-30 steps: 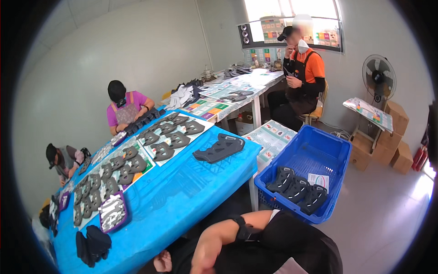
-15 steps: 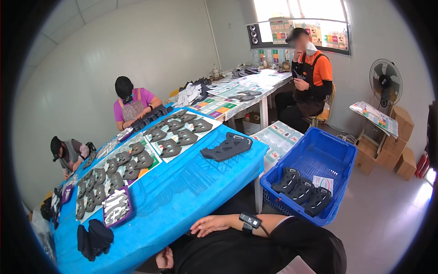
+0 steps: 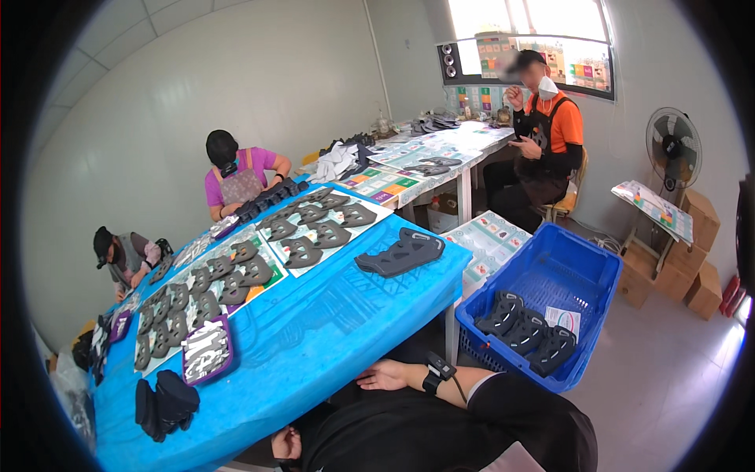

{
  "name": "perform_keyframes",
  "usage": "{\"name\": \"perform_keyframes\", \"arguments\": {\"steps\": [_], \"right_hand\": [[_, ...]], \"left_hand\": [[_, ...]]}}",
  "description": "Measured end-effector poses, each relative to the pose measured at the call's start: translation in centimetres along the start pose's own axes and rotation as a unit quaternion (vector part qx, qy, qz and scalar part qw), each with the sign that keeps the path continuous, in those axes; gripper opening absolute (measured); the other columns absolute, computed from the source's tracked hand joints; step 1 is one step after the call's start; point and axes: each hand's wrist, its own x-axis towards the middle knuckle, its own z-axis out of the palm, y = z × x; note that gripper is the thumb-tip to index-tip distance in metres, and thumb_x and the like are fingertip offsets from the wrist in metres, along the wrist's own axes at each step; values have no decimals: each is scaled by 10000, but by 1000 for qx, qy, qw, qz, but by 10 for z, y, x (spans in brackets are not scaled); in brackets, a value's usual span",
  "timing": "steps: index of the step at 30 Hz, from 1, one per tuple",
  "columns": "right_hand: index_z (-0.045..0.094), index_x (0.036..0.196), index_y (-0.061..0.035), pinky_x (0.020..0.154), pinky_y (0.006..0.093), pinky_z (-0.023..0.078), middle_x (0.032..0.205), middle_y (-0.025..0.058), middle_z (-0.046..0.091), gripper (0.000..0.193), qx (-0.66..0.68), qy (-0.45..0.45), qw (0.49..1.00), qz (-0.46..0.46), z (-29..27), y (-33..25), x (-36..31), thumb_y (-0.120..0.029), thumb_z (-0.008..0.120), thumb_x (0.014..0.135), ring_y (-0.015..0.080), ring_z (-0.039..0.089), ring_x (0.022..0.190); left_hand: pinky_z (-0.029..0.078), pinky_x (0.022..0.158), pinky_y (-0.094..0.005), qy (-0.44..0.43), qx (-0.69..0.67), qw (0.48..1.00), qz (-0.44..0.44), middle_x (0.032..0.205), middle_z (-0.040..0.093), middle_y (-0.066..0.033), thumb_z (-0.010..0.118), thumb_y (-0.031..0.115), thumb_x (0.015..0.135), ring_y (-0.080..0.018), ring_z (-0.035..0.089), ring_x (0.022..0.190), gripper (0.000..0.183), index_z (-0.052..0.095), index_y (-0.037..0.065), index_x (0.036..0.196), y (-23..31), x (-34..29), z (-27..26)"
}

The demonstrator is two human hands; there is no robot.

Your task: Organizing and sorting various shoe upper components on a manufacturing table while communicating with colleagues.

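Head view: right hand [image 3: 384, 375] has just rolled over by the blue table's [image 3: 334, 334] near edge, fingers loose and empty, so nobody's handling the dark pad [image 3: 401, 253] lying toward its right end; left hand [image 3: 288, 443] sits low, can't tell its grip

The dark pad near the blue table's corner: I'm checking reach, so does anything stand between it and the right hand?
Nothing visible stands in the way; between the right hand and the dark pad lie only the near edge and covered top of the blue table.
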Motion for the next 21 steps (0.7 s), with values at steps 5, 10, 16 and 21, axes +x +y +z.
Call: {"name": "perform_keyframes", "arguments": {"steps": [5, 10, 16, 21], "right_hand": [[490, 992, -11, 859, 342, 397, 1002, 99, 488, 280, 2, -1, 1000, 7, 0, -2, 3, -231, 501, 820, 218, 463, 952], [496, 991, -4, 858, 339, 402, 987, 103, 498, 260, -17, 0, 1000, 7, -1, -1, 4, -203, 494, 823, 218, 475, 948], [513, 952, 1, 843, 335, 414, 936, 95, 525, 201, -30, -21, 999, -6, -2, 1, 1, -139, 506, 808, 212, 505, 912], [514, 946, 2, 834, 330, 419, 927, 97, 531, 179, -14, -34, 999, -2, -3, 1, 1, -100, 502, 799, 207, 509, 904]], "left_hand": [[444, 574, -272, -18, -8, 1000, 4, 705, 553, -87, 483, -74, 705, -184, 528, 616, 145, 520, 4, 822, 3, -5, 28], [403, 531, -256, -21, -3, 1000, -9, 669, 520, -78, 480, -69, 685, -168, 490, 591, 144, 511, 8, 802, 5, -5, 25], [390, 510, -254, -36, -10, 999, -37, 649, 494, -70, 461, -68, 665, -172, 475, 584, 149, 502, 14, 783, 7, -8, 30], [376, 491, -254, -21, -13, 999, -43, 633, 482, -68, 452, -71, 659, -176, 467, 571, 143, 491, 14, 767, 7, -6, 21]]}}
